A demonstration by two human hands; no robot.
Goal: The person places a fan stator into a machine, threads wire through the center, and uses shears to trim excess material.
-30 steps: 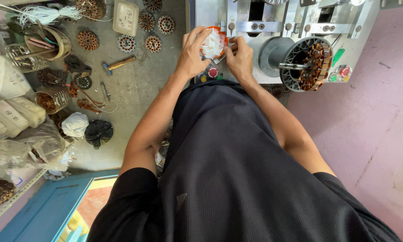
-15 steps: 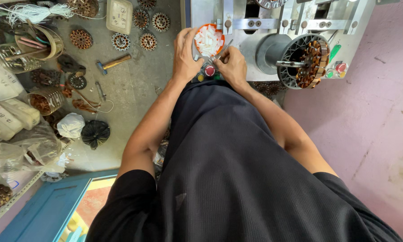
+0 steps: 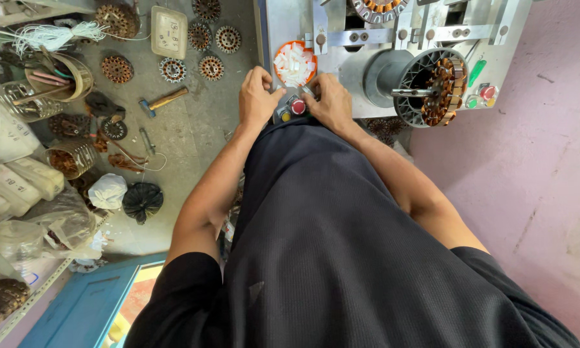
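My left hand [image 3: 257,96] and my right hand [image 3: 332,100] rest close together at the near edge of a grey metal winding machine [image 3: 367,38]. Their fingertips curl toward a red round button [image 3: 298,106] on a small control panel between them. Whether either hand pinches something small is hidden by the fingers. Just beyond the hands, an orange dish [image 3: 295,64] with several white strips sits on the machine. To the right, a stator with copper windings [image 3: 443,84] is mounted on the machine's spindle.
On the concrete floor to the left lie several wound stators [image 3: 172,69], a hammer [image 3: 164,101], a white tray [image 3: 168,31], a black bag [image 3: 141,200] and a white bag [image 3: 107,191]. A blue panel [image 3: 77,309] is at bottom left. A pink surface [image 3: 535,161] fills the right.
Both hands were cupped around the orange dish; they have since drawn back toward me and now sit below it at the red button. The view has shifted a little.
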